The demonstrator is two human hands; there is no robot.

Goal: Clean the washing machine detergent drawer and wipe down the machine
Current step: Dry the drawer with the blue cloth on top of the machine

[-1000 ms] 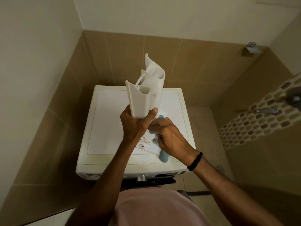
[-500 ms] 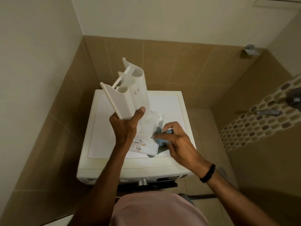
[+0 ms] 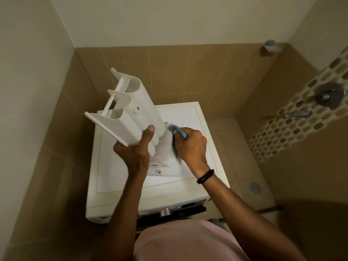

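The left hand point(image 3: 132, 153) curls round the drawer point(image 3: 131, 110) at its near end and tips it up and away, probably to turn its underside toward the right hand point(image 3: 190, 146). That hand pinches a cloth point(image 3: 176, 129) against the drawer, just right of the left hand and above the machine point(image 3: 116, 185).

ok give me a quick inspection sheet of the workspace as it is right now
surface: white washing machine top, lit, no spill visible
job's things: detergent drawer out of the machine, held tilted above the top; blue cloth against its lower end
clutter: marked white sheet lying on the top
grippers: left hand grips the drawer; right hand grips the cloth
cables: nothing seen
surroundings: tiled walls, shower valve, floor drain
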